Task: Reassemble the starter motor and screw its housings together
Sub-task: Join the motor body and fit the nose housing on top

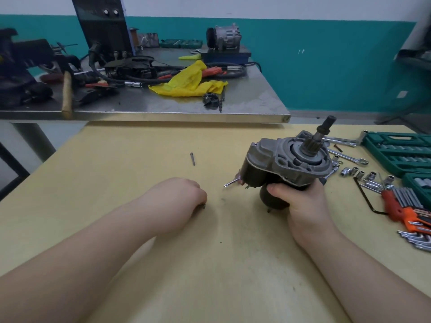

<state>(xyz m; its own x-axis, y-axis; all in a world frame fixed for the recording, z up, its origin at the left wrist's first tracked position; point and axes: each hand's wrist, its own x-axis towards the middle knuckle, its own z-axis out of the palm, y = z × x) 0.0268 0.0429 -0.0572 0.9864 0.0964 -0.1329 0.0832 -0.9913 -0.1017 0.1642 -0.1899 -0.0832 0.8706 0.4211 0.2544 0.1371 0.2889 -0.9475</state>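
Note:
My right hand (303,201) grips the black body of the starter motor (286,164), holding it upright above the yellow table (210,264). Its grey aluminium housing faces up with the pinion shaft (323,131) sticking out. A thin metal stud (231,183) projects from the motor's left side. My left hand (184,194) rests knuckles-up on the table, fingers curled down onto a small dark part at the fingertips that is mostly hidden. A long bolt (192,159) lies loose on the table beyond my left hand.
Loose sockets (354,172), wrenches (349,157), a green socket case (398,150) and hex key sets (405,206) crowd the table's right side. Behind stands a steel bench (163,106) with a yellow rag (189,80), a hammer (67,92), a small black part (211,101) and tools.

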